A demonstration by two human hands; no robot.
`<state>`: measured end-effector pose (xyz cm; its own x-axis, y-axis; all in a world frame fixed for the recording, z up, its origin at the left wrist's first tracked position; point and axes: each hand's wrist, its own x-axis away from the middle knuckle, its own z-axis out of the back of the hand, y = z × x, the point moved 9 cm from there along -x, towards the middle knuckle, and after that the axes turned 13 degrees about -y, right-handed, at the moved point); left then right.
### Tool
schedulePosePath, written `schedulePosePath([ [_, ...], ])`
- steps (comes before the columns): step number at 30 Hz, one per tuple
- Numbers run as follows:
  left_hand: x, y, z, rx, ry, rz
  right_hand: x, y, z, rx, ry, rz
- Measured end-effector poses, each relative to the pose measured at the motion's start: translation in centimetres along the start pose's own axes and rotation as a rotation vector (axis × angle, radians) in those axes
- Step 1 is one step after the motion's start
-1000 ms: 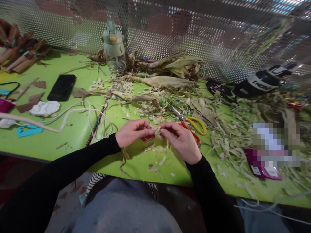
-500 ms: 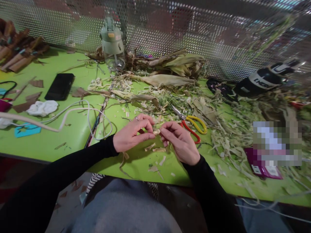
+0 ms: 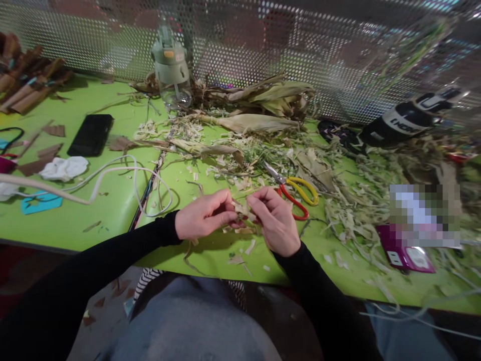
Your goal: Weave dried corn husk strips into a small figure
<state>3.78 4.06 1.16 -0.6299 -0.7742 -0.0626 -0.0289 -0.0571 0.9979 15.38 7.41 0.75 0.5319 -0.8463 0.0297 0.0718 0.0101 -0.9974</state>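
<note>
Between my two hands, above the green table (image 3: 221, 258), is a small pale piece of dried husk (image 3: 242, 208). My left hand (image 3: 206, 213) pinches its left side between thumb and fingers. From the other side my right hand (image 3: 274, 215) grips it, fingers curled; fingers cover much of the piece. Just right of my right hand lie scissors (image 3: 287, 181) with one yellow and one red handle, blades pointing away to the left. Cut husk scraps (image 3: 250, 246) lie on the table beneath and in front of my hands.
Dried corn husks (image 3: 255, 123) and shreds (image 3: 349, 210) spread across the back and right. A clear-bottomed bottle (image 3: 173, 70) stands behind; a black bottle (image 3: 406, 120) lies tilted at right. Left are a phone (image 3: 90, 135), white cable (image 3: 135, 175), crumpled tissue (image 3: 63, 168) and brown bundles (image 3: 33, 80).
My left fingers have closed further round the husk piece, and the hand has turned over slightly. The piece now shows wider between both hands. The view has shifted a little.
</note>
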Motion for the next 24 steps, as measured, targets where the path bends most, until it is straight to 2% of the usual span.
schedulePosePath([
  [2,0.2,-0.1,0.5,-0.01,0.085,0.017,-0.1,-0.4,0.0,0.04,-0.024,-0.009],
  [5,0.5,-0.1,1.3,-0.01,0.211,0.022,0.0,-1.5,-0.6,0.261,-0.121,-0.017],
  [7,0.7,-0.2,1.6,0.022,0.271,0.026,0.1,-2.3,-1.2,0.435,-0.18,0.006],
  [9,0.6,-0.4,1.8,0.089,0.299,0.037,0.3,-2.9,-1.4,0.536,-0.18,0.047],
  [12,0.3,-0.6,1.7,0.213,0.272,0.035,0.4,-3.4,-1.4,0.598,-0.147,0.085],
  [15,0.0,-0.5,1.4,0.259,0.211,0.027,0.4,-3.4,-1.8,0.629,-0.19,0.104],
  [19,0.1,-0.5,1.4,0.1,0.169,0.066,0.5,-3.5,-2.1,0.643,-0.23,0.119],
  [24,0.4,1.5,1.2,-0.134,0.16,-0.031,0.7,-2.7,-2.4,0.519,-0.304,0.037],
])
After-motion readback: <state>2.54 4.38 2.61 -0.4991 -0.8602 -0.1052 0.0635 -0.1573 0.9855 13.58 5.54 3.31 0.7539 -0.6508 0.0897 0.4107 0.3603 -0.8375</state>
